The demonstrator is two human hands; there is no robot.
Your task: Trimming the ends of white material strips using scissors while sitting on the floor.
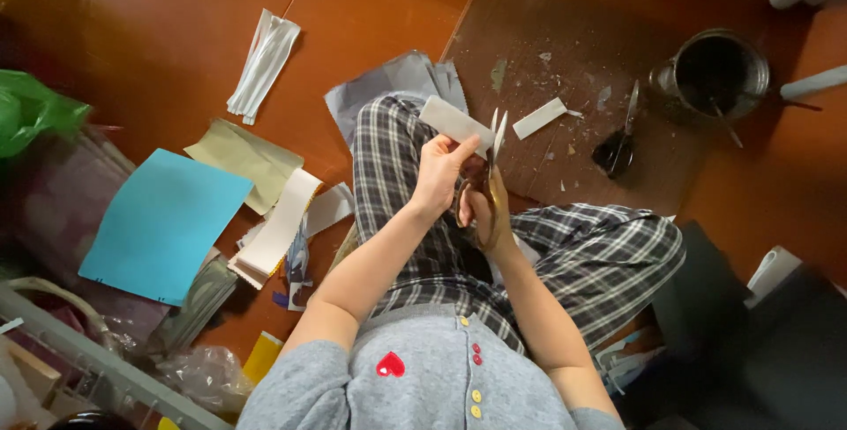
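I sit cross-legged on a red-brown floor in plaid trousers. My left hand [438,168] pinches a white paper strip [452,121] and holds it up over my knee. My right hand [481,209] grips a pair of scissors [496,143]; their blades point upward and are parted at the strip's right end. The two hands almost touch above my lap.
A cut white strip [539,118] and small scraps lie on the floor ahead. Black-handled scissors [620,139] rest beside a dark metal tin [716,73]. To the left lie a bundle of white strips [263,64], a blue sheet [163,223], a tan sheet [245,158] and grey paper [384,86].
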